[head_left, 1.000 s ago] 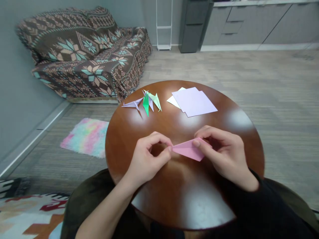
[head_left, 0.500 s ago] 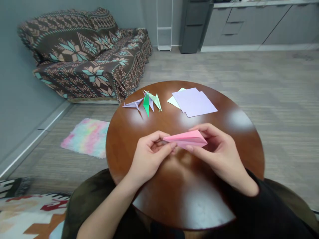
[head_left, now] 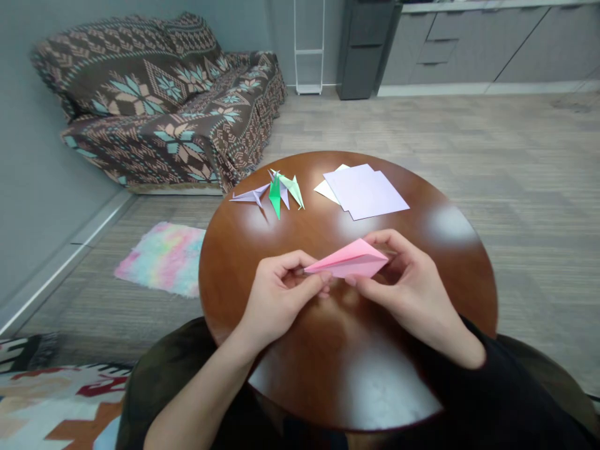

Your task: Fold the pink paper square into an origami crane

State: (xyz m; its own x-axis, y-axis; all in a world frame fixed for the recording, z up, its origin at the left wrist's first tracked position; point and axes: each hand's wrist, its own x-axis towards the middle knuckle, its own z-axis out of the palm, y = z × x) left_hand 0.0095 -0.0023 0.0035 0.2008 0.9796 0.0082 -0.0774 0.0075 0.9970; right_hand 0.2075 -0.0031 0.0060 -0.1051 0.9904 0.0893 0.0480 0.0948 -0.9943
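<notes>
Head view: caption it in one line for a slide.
Left hand and right hand hold a folded pink paper over a round table, folded paper figures and lilac sheets beyond.

Sofa (head_left: 244,94), draped in brown, pink and turquoise patterned cloth (head_left: 140,94) — beside grey-blue wall (head_left: 32,200). Floor (head_left: 529,187), grey-brown, plank-like. Rug (head_left: 162,256), fluffy, pastel, at left. Rack (head_left: 309,89), white, narrow, near dark grey cabinet (head_left: 360,69). Kitchen units (head_left: 462,56), grey. Surface (head_left: 323,231), rounded, glossy brown — pale reflections (head_left: 450,224) upon it. Patterned textile (head_left: 56,400), lower left.
</notes>
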